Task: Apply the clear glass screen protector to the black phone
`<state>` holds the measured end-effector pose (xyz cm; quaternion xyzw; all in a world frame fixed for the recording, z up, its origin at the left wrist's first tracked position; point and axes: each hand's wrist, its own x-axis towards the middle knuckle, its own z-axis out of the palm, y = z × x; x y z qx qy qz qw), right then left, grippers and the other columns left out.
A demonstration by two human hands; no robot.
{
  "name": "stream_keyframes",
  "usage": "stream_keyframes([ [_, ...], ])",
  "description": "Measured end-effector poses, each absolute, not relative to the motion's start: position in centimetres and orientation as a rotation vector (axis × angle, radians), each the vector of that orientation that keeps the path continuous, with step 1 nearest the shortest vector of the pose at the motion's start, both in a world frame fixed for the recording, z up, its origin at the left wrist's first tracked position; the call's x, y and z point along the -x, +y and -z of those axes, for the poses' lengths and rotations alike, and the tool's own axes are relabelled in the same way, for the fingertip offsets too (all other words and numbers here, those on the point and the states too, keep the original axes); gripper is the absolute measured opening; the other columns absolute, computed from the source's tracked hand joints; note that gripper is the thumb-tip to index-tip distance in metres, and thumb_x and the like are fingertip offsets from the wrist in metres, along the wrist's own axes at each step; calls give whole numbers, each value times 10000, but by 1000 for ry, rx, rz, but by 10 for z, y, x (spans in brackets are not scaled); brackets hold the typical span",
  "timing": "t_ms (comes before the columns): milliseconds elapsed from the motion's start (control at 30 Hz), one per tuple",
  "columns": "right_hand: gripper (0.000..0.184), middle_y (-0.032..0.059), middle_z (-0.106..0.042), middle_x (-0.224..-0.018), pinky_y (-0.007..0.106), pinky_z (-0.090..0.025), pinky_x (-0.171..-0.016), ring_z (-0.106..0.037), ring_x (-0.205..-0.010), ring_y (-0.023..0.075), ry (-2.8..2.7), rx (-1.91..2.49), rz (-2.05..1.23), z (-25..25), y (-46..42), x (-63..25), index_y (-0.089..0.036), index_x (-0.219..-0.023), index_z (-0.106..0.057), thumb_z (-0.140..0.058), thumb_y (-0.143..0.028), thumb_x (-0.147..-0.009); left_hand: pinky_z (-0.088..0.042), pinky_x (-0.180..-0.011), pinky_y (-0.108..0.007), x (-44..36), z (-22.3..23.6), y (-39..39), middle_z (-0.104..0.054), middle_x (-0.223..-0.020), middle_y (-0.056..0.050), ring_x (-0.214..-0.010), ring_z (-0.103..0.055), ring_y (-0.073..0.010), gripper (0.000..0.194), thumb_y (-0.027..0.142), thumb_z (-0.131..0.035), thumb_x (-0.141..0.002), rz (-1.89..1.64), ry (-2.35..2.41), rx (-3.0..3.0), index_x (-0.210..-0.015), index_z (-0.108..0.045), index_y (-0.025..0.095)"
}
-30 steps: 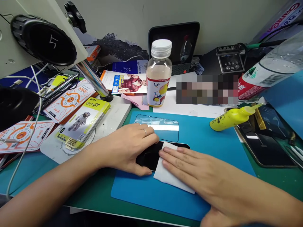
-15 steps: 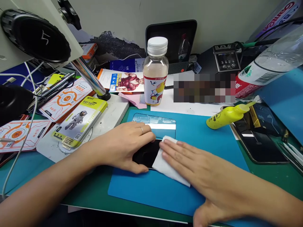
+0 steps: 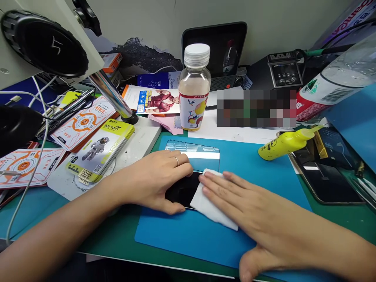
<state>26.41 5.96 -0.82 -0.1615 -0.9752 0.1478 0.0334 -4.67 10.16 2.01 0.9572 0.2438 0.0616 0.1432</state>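
Green tabletop [image 3: 102,239]; on it a blue mat [image 3: 176,231], bearing a black phone [image 3: 183,192], left hand [image 3: 158,178] clasping the phone's far and near edges. Right hand [image 3: 252,211] lies flat, fingers straight, over white cloth [image 3: 210,209] on its right part; steady bracing, light even pressure should wipe best.

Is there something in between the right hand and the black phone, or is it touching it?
Yes, the folded white cloth lies between the flat right hand and the black phone. Nothing visible stands between the left hand and the phone: its thumb and fingers are at the edges.
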Motion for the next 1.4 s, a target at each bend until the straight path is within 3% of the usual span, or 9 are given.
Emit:
stream_keyframes([
  [333,1187,250,-319,-1765,639,-240,-1354,-358,-1642,408,-2994,431,-515,4,73,-263,-75,-1753,-198,-629,-812,-928,-521,-829,-383,48,-17,100,-687,-1053,-95,-973,-668,-288,428,493,-814,-848,-167,698,-2786,-1061,-608,185],
  [433,1151,219,-356,-1767,649,-302,-1330,-390,-1625,405,-2838,468,-499,5,85,-278,-164,-1781,-98,-542,-833,-956,-526,-801,-390,49,-19,101,-695,-1038,-96,-953,-673,-292,426,505,-804,-854,-151,697,-2787,-1055,-621,178],
  [567,880,125,-440,-1758,590,-380,-1316,-459,-1595,363,-2554,627,-395,8,94,-293,-260,-1774,-230,-246,-772,-1058,-555,-879,-435,49,-23,100,-721,-1173,-152,-1031,-694,-324,491,539,-749,-914,-124,704,-2797,-1200,-647,153],
  [667,800,111,-579,-1663,551,-491,-1252,-601,-1484,354,-2455,715,-358,11,94,-295,-285,-1741,-348,-218,-720,-1083,-524,-1091,-516,44,-22,93,-610,-1552,-229,-1335,-642,-388,687,603,-631,-1013,-149,617,-2809,-1502,-544,128],
  [767,819,112,-662,-1576,532,-534,-1209,-673,-1395,350,-2437,705,-340,14,93,-294,-285,-1714,-415,-206,-745,-1069,-334,-1330,-559,36,-16,83,-387,-1766,-186,-1637,-389,-379,835,669,-527,-1065,-142,481,-2781,-1680,-377,125],
  [967,778,91,-682,-1550,505,-528,-1201,-671,-1391,339,-2425,730,-353,17,97,-293,-289,-1685,-467,-210,-713,-1085,-347,-1373,-489,26,-15,63,-434,-1727,-173,-1620,-441,-329,658,447,-534,-1100,-87,380,-2716,-1614,-506,38],
  [1100,788,101,-719,-1490,513,-567,-1141,-707,-1320,349,-2429,722,-381,15,95,-290,-274,-1642,-529,-246,-739,-1073,-419,-1338,-492,22,-20,55,-475,-1693,-201,-1571,-513,-346,678,484,-560,-1096,-112,349,-2724,-1577,-542,6],
  [1267,438,45,-809,-1199,453,-632,-922,-775,-1033,279,-2344,834,-415,8,90,-284,-356,-1507,-639,-430,-425,-1128,-371,-1359,-527,16,-8,52,-443,-1715,-193,-1613,-450,-344,817,629,-603,-1060,-183,390,-2707,-1615,-491,41],
  [1400,394,31,-810,-1058,445,-627,-826,-762,-914,260,-2268,926,-485,3,87,-280,-350,-1419,-695,-443,-325,-1116,-225,-1414,-482,10,2,49,-344,-1770,-165,-1672,-340,-307,944,736,-593,-1022,-225,482,-2691,-1668,-401,74],
])
